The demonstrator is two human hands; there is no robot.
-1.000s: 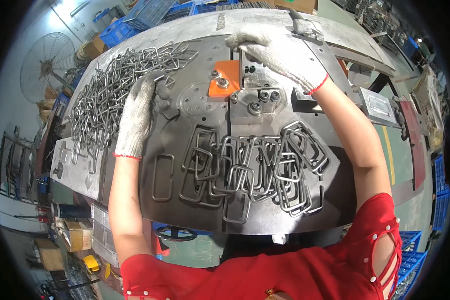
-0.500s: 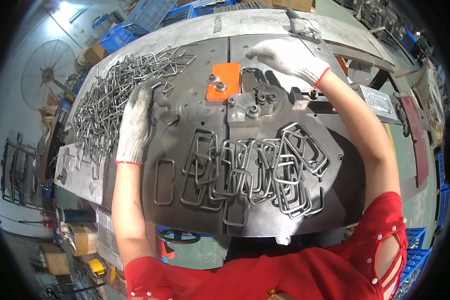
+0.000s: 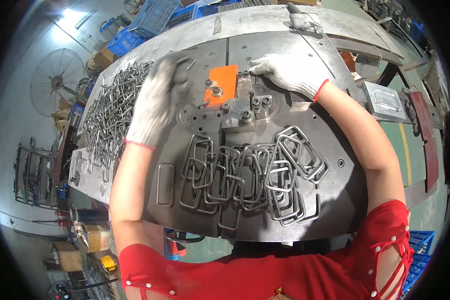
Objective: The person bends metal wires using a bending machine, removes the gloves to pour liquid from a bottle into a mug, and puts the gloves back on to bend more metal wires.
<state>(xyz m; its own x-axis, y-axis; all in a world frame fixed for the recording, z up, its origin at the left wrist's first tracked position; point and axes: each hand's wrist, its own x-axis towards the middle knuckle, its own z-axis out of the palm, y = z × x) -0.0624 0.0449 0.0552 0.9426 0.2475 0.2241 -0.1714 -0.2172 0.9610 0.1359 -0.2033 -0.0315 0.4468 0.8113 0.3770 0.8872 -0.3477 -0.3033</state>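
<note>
My left hand [image 3: 157, 102], in a white knit glove, is closed and smeared by motion between the heap of bent metal rods [image 3: 110, 112] and the orange plate [image 3: 223, 82]. Thin ends of a bent metal rod [image 3: 191, 64] stick out past its fingers; the rest of that rod is hidden. My right hand [image 3: 290, 75], gloved alike, reaches to the far side of the bolted steel fixture [image 3: 239, 116]. Its fingers are stretched out beside a small block [image 3: 245, 86], with nothing visible in them. Nearer me lie several rods bent into rectangular frames [image 3: 252, 175], overlapping.
One rectangular frame [image 3: 165, 185] lies apart at the left of the dark steel table [image 3: 185, 225]. A cloth-wrapped tool [image 3: 305, 22] rests at the far edge. Blue crates [image 3: 152, 17] stand beyond. A metal box [image 3: 385, 101] sits to the right.
My left hand has left the edge of the heap and moved right and away from me, with a bent rod. My right hand has come down closer to the fixture. The view has shifted slightly.
</note>
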